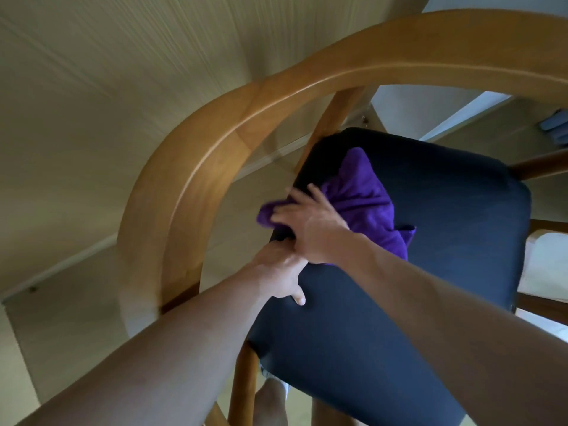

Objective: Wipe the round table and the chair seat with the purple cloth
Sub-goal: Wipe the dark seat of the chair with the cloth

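The chair's dark blue padded seat (415, 256) fills the middle and lower right of the head view. A crumpled purple cloth (365, 198) lies on the seat's left part and hangs over its left edge. My right hand (310, 226) presses on the cloth with fingers spread toward the seat's left edge. Just below it, my left hand (282, 272) grips the left edge of the seat, thumb on top and fingers curled under. The round table is out of view.
The chair's curved wooden back rail (215, 155) arcs over the left and top of the view, with wooden legs (246, 385) below. Beige floor (76, 149) lies to the left. A bare foot (270, 401) shows under the seat. A white object (544, 265) sits at the right.
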Tool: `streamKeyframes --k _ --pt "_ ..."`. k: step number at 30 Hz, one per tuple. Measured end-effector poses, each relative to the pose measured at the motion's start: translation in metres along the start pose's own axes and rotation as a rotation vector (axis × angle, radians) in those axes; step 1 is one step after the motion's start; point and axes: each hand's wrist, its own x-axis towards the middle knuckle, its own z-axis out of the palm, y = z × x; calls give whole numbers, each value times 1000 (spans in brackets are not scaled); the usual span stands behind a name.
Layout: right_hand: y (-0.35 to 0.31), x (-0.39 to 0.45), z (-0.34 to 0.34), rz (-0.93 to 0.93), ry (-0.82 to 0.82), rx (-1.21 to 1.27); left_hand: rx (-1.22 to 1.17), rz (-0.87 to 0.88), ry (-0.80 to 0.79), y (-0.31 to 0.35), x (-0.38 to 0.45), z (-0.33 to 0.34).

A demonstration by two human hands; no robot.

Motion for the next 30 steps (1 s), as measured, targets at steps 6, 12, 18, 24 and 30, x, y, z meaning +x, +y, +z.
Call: streamKeyframes --k 6,12,18,24,30 --pt "24 6 -20 -28 -3 -33 69 35 50 6 -3 -4" --pt "57 -36 1 309 344 43 109 4 64 13 -6 -4" --pt "17 -85 55 391 180 -226 157 -111 128 30 -16 2" --pt "-22 -146 95 535 104 40 83 -148 269 43 -37 31" --pt "-4 -152 90 454 118 253 -3 -73 145 43 -35 43"
